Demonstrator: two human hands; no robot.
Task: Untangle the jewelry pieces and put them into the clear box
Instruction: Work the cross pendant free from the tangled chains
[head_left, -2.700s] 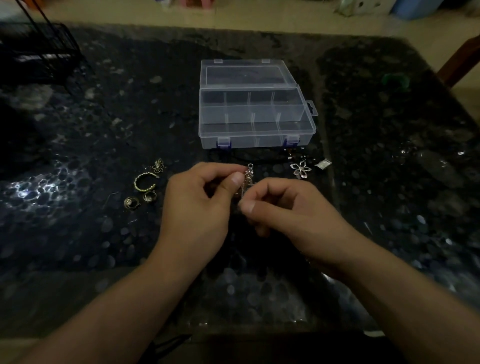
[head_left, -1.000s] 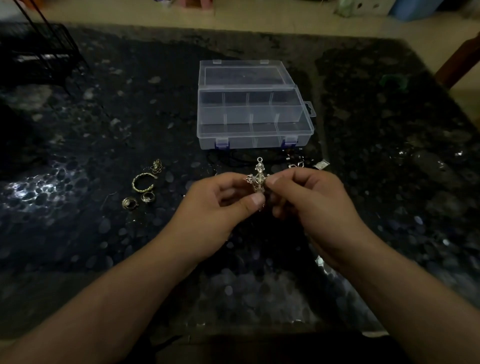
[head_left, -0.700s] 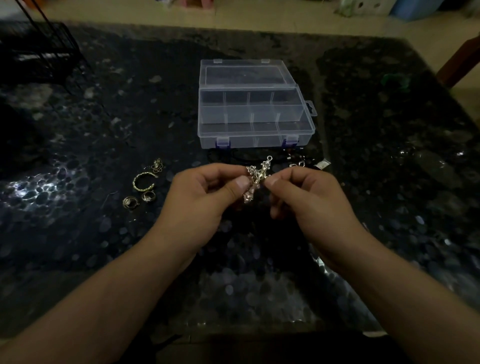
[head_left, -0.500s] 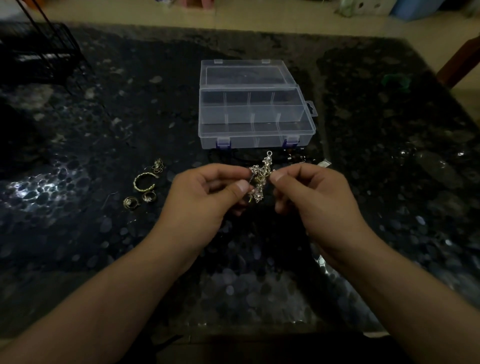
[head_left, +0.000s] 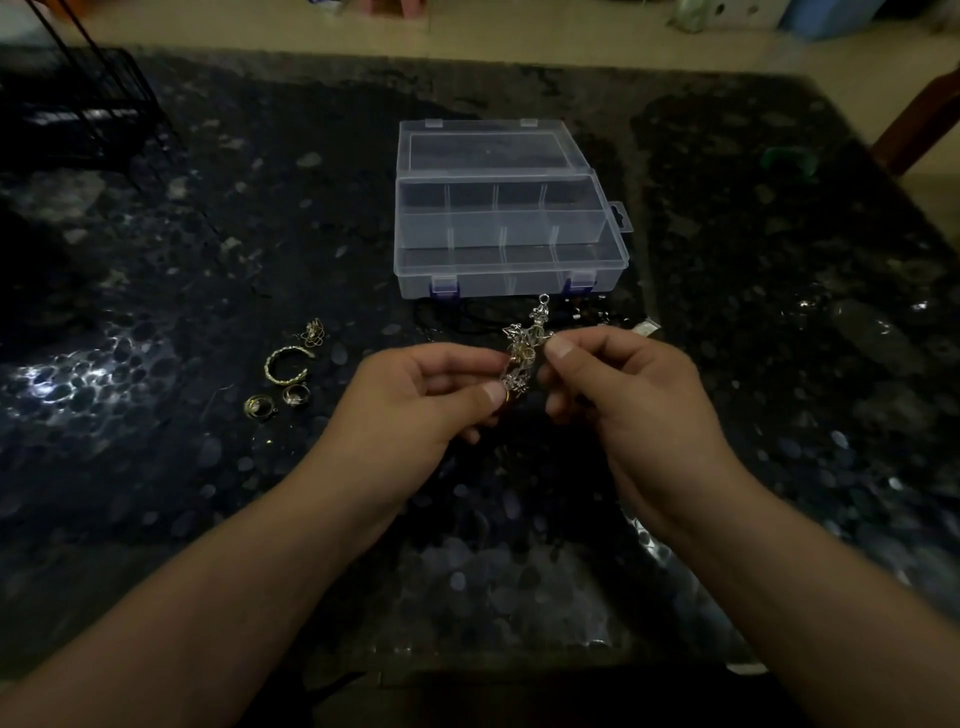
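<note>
Head view: left hand (head_left: 415, 400) and right hand (head_left: 623, 389) pinch a tangled silver-and-gold jewelry cluster (head_left: 522, 353) above the bench (head_left: 156, 493), just before the open clear box (head_left: 506, 218); a hard tug could likely bend links or scatter pieces among loose rings (head_left: 285, 384).

I take this for a home room: I see a dark stone-patterned table (head_left: 779, 364) standing on a pale tiled floor (head_left: 519, 36), a brown wooden chair (head_left: 919, 124) at its far right corner, and a black wire rack (head_left: 88, 109) on its far left corner.
</note>
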